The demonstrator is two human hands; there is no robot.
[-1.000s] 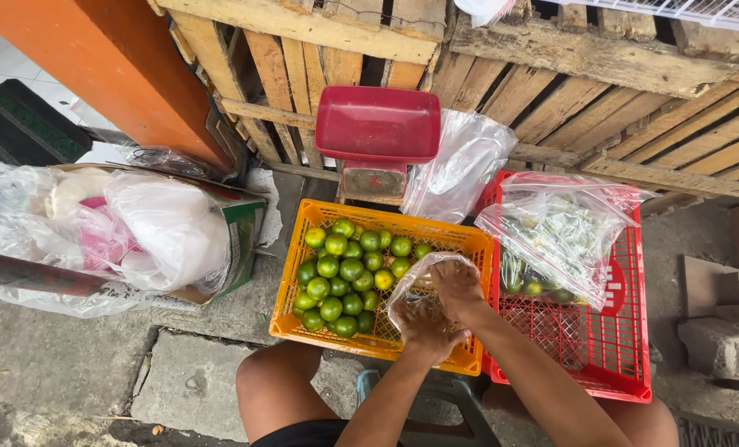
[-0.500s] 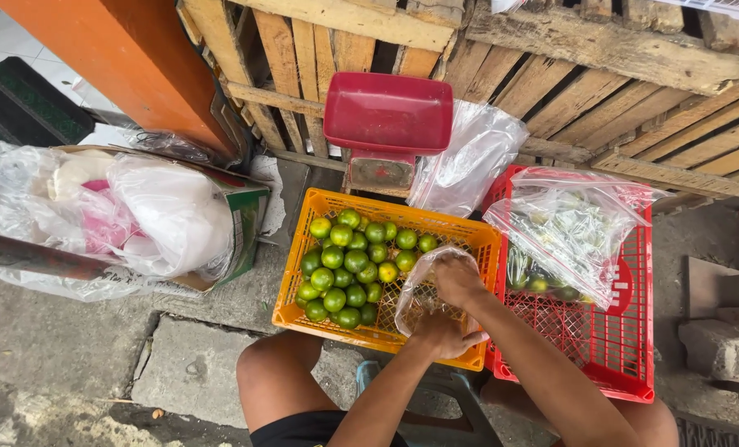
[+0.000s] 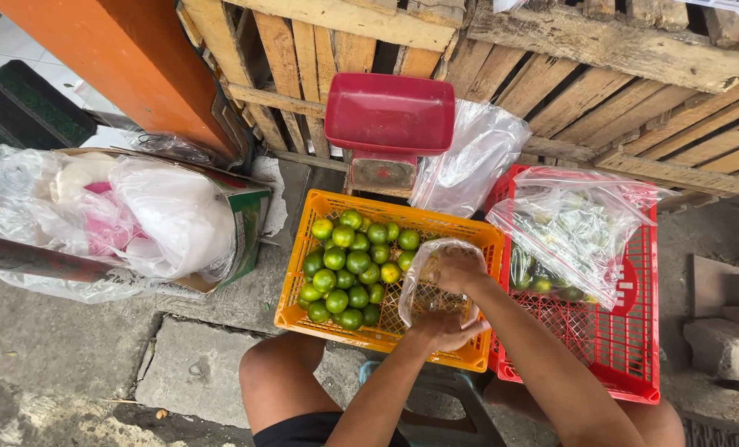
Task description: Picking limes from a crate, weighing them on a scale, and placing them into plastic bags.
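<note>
Both hands work a clear bag [image 3: 432,285] held over the right part of the orange crate [image 3: 386,285]. The left hand [image 3: 448,329] is closed on the bag's near edge, while the right hand [image 3: 459,269] is closed on its far side, partly inside the plastic. Green limes [image 3: 349,269] fill the crate's left part, just beside the bag. To the right, touching the orange crate, stands a red crate [image 3: 609,348] with a larger clear sack [image 3: 572,228] of limes lying in it. Behind the orange crate sits a red scale [image 3: 388,124] against wooden pallets [image 3: 551,74]. To the left, a box [image 3: 245,223] holds white bags [image 3: 137,215].
</note>
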